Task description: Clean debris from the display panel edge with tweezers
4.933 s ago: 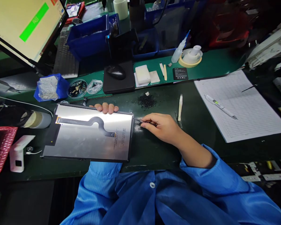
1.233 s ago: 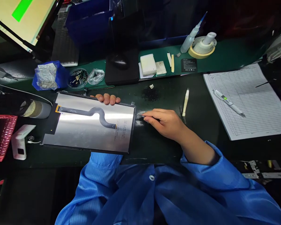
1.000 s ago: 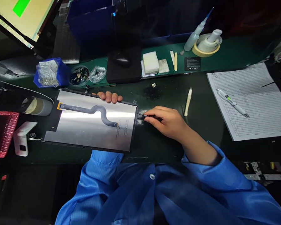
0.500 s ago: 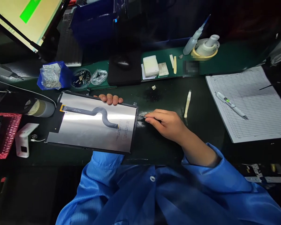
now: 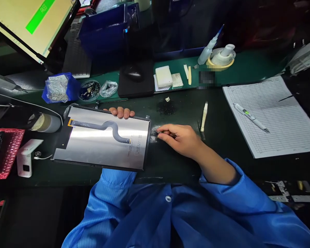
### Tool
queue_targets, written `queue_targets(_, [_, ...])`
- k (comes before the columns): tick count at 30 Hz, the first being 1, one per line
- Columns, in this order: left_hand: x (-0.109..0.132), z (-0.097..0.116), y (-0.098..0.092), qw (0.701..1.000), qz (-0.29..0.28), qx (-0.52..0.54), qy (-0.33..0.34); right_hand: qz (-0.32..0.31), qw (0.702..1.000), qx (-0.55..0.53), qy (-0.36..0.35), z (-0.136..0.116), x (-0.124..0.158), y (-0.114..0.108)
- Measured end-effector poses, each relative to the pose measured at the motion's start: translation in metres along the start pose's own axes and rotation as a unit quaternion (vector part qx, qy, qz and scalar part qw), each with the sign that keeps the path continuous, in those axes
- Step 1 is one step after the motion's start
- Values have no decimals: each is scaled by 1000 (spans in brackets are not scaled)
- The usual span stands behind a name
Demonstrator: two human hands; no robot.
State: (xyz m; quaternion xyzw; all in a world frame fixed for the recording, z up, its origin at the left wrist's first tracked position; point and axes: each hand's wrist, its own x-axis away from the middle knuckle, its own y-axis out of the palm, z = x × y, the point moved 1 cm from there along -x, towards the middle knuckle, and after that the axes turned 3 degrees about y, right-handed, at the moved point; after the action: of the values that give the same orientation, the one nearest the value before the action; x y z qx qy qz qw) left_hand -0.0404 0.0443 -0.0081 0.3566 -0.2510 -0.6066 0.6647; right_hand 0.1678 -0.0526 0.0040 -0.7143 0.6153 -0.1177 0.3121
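Observation:
A tablet-sized display panel (image 5: pixel 105 148) with a silvery back is held tilted over the dark bench. Along its back runs a dark S-shaped flex cable (image 5: pixel 93 126). My left hand (image 5: pixel 122 112) supports it from beneath; only the fingertips show, curled over the far edge, and the palm is hidden. Close by the panel's right edge, my right hand (image 5: pixel 181 139) pinches a pair of thin metal tweezers (image 5: pixel 156 131). Their tip points at that edge; whether it touches cannot be made out. Black crumbs (image 5: pixel 166 108) and a small pale scrap (image 5: pixel 167 99) lie beyond.
On the right are a ruled paper pad (image 5: pixel 279 134) and a white pen (image 5: pixel 251 118). A white stick-like tool (image 5: pixel 204 117) lies nearer. Behind stand a blue parts bin (image 5: pixel 60 88), a dish (image 5: pixel 90 90), a mouse (image 5: pixel 133 74), white blocks (image 5: pixel 163 77) and a dropper bottle (image 5: pixel 208 51).
The tweezers and my right hand have shifted slightly, with the tip a little lower beside the panel's edge. The panel stays in my left hand. The camera view has moved a little.

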Motion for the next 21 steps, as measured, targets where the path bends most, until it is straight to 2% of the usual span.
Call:
queue_targets(3, [2,0,1,1000,0,22,4,-1,1000,-1,11,0,0,0])
queue_targets(7, [1,0,2,1000,9,26,4,0,999,29,-46,-1,-2,-1])
queue_targets(12, [-1,0,-1,1000,9,4,1,3,997,14,-79,-4,-1,-2])
queue_targets(16, [-1,0,-6,1000,-14,24,4,-6,995,4,-101,-6,0,-2])
queue_targets(21, [-2,-1,-7,998,-28,59,2,12,999,-2,-32,-4,1,-1])
